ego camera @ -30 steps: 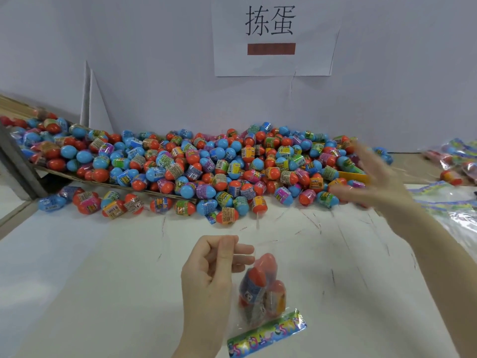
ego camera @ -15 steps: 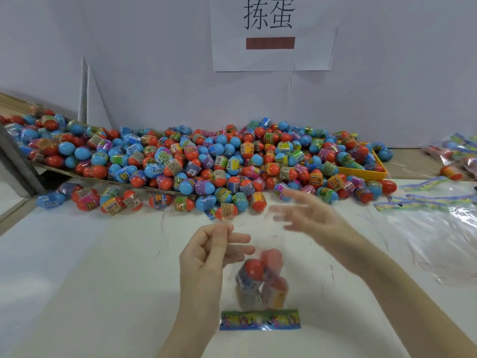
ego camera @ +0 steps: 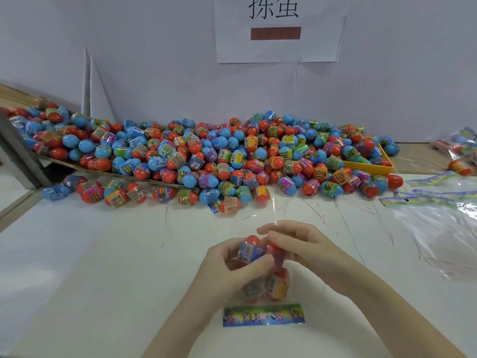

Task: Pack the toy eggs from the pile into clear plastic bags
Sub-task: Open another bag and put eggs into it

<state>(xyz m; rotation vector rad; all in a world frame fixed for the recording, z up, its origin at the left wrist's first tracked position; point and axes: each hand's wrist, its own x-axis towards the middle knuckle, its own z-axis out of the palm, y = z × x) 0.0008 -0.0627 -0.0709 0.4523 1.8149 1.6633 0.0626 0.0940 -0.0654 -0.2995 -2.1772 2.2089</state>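
A big pile of red and blue toy eggs [ego camera: 206, 156] spreads along the back of the white table [ego camera: 77, 280]. In front of me a clear plastic bag [ego camera: 265, 288] with a colourful printed strip at its bottom holds several eggs. My left hand [ego camera: 232, 264] grips the bag around the eggs, thumb across a blue-wrapped one. My right hand [ego camera: 296, 246] holds the bag's upper part from the right, fingers curled over a red egg. Both hands meet at the bag.
A yellow tray [ego camera: 371, 165] lies under the pile's right end. Spare clear bags [ego camera: 438, 223] with printed strips lie at the right, and filled bags [ego camera: 462, 151] sit at the far right. A paper sign [ego camera: 278, 29] hangs on the wall behind. A cardboard ramp [ego camera: 116, 174] carries the left eggs.
My right hand came back from the pile's right side to the bag and now holds it. The bag dropped lower onto the table with both hands around it.
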